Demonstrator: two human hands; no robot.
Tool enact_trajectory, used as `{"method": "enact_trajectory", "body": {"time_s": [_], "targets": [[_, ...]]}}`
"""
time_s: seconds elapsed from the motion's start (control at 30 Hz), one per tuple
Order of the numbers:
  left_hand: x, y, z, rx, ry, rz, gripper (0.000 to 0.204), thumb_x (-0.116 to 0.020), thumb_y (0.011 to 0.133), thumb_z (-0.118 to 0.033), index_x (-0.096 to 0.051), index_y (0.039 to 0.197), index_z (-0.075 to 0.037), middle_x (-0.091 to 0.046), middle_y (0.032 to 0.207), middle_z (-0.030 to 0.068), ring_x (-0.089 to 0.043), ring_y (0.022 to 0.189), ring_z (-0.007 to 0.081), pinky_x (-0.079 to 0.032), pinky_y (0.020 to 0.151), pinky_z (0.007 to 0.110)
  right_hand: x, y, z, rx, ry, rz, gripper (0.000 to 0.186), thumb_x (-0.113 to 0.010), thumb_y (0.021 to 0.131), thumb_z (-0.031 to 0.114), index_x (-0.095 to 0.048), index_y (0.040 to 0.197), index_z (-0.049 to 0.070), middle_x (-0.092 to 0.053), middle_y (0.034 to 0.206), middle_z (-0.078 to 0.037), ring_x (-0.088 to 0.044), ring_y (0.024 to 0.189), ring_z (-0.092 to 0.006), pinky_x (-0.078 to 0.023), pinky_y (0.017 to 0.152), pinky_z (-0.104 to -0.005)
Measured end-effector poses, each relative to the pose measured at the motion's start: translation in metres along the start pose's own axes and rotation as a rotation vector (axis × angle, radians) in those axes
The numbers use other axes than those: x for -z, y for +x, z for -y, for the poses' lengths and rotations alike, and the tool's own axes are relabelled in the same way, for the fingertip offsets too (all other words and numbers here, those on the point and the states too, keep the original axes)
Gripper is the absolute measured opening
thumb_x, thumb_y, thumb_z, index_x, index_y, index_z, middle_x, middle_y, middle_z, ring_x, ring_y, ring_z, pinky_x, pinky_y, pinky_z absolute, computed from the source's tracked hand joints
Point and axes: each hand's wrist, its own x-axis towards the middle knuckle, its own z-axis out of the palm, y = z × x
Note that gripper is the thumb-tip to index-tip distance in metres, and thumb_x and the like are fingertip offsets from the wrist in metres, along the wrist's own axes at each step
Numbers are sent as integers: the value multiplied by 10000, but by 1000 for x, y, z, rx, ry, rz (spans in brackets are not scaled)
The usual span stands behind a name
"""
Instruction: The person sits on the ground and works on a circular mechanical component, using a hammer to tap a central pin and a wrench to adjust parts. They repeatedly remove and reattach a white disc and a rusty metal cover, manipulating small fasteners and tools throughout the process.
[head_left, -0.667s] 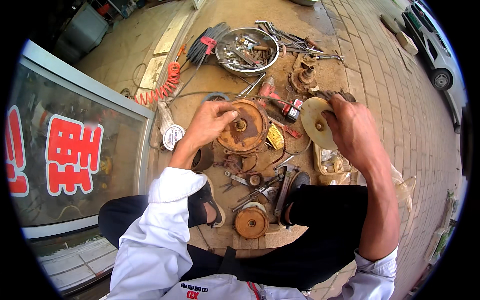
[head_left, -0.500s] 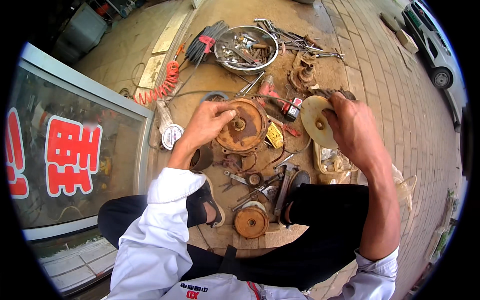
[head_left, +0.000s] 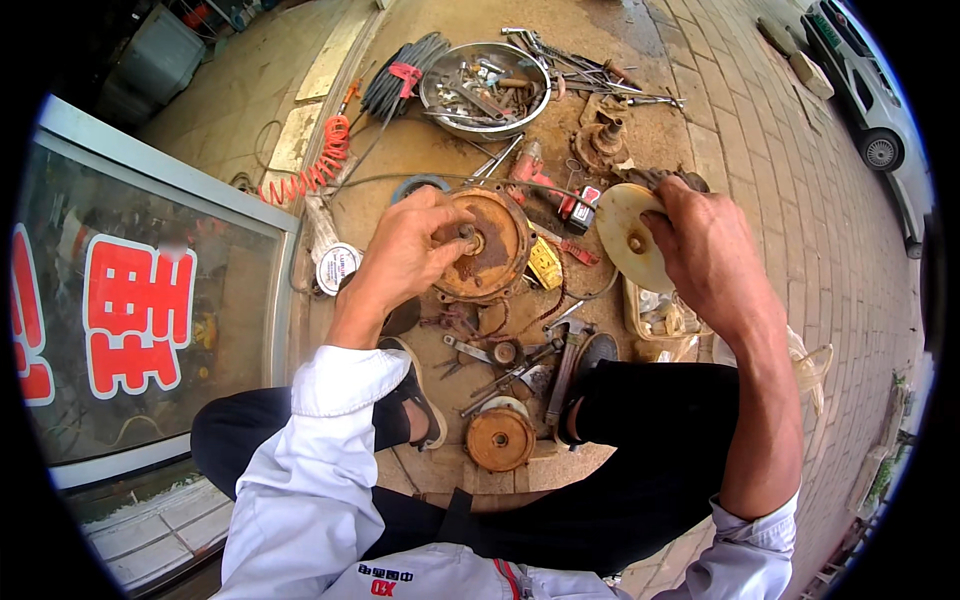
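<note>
A rusty round pump housing (head_left: 503,222), with a short shaft (head_left: 467,233) rising from its centre, lies in front of me. My left hand (head_left: 405,250) is closed at that shaft, thumb and fingers pinched round its tip; whether a small part is also between them I cannot make out. Off to the right, my right hand (head_left: 712,255) grips a pale yellowish impeller disc (head_left: 632,262) by its edge, tilted, with its brass-coloured hub showing. A rusty round cover (head_left: 500,440) rests on the ground between my feet.
Behind the housing lie a red cordless drill (head_left: 527,172) and a metal basin (head_left: 487,130) of small parts. Tools (head_left: 615,85) are heaped at the back. A coiled red hose (head_left: 335,150) and a glass door (head_left: 160,300) stand left; a plastic box (head_left: 660,315) sits right.
My left hand has turned slightly, its fingers closing further over the shaft tip. The right hand still holds the impeller disc in nearly the same place. The whole view has shifted slightly.
</note>
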Motion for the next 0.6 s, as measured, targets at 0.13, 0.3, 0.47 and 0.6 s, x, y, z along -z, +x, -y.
{"method": "enact_trajectory", "body": {"time_s": [0.13, 0.3, 0.47, 0.6], "targets": [[-3, -1, 7, -32, 88, 2, 296, -845, 790, -107, -780, 1071, -44, -624, 813, 132, -625, 780, 303, -500, 711, 404, -2, 1, -2, -11, 6, -1, 134, -655, 947, 90, -623, 946, -40, -670, 872, -286, -651, 869, -487, -509, 776, -543], [-3, 0, 7, 26, 40, 44, 303, -838, 809, -118, -771, 1088, -20, -659, 837, 145, -643, 770, 298, -513, 705, 398, -3, 1, -2, -31, 8, 8, 120, -665, 943, 79, -622, 941, -33, -661, 882, -284, -637, 878, -492, -500, 767, -538], [-11, -4, 16, 85, -140, 26, 314, -834, 828, -81, -773, 1129, -19, -724, 940, 146, -694, 825, 262, -537, 738, 345, -3, 1, -2, -30, 15, 8, 132, -666, 945, 88, -613, 927, -31, -654, 867, -284, -635, 869, -493, -496, 760, -538], [-22, -13, 25, -33, -144, -112, 307, -833, 839, -74, -767, 1130, -5, -751, 977, 153, -727, 882, 249, -552, 757, 331, -2, 2, -3, -14, 4, 1, 134, -666, 943, 89, -610, 922, -31, -651, 855, -281, -635, 860, -492, -495, 754, -537]]}}
